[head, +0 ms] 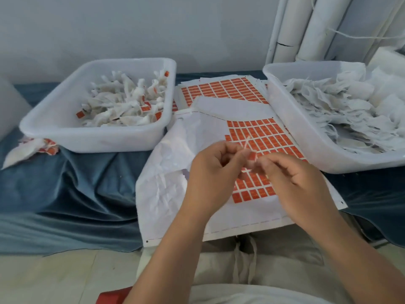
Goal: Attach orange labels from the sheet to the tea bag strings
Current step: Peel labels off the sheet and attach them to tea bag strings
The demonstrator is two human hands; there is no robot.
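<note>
- String (247, 143): thin, white, short end standing up just above fingertips of left hand (210, 170); pinched there between thumb and curled forefinger.
- Orange label (252, 156): small, rectangular, bright orange; located where both hands meet, just below the string end; gripped by fingertips of right hand (293, 178), other fingers loosely curled. Fingertips blurred; contact between label and string not discernible.
- Label sheet (266, 137): flat, directly under and beyond both hands; white backing, orange rectangles in tight rows; portion under left hand stripped to bare white and crumpled; dashed line and punched dots along near edge.
- Second sheet (221, 88): farther beyond the hands, near end overlapped by a loose white paper; orange rows closely packed.
- Left tub (98, 137): white plastic, beyond and to the left of left hand; filled with twisted white tea bags (131, 99), several showing orange tags.
- Right tub (291, 119): white plastic, beyond and to the right of right hand; heaped with flat white bags (350, 106).
- Loose tagged bags (37, 148): far left of left hand, on blue cloth (76, 183), touching base of left tub.
</note>
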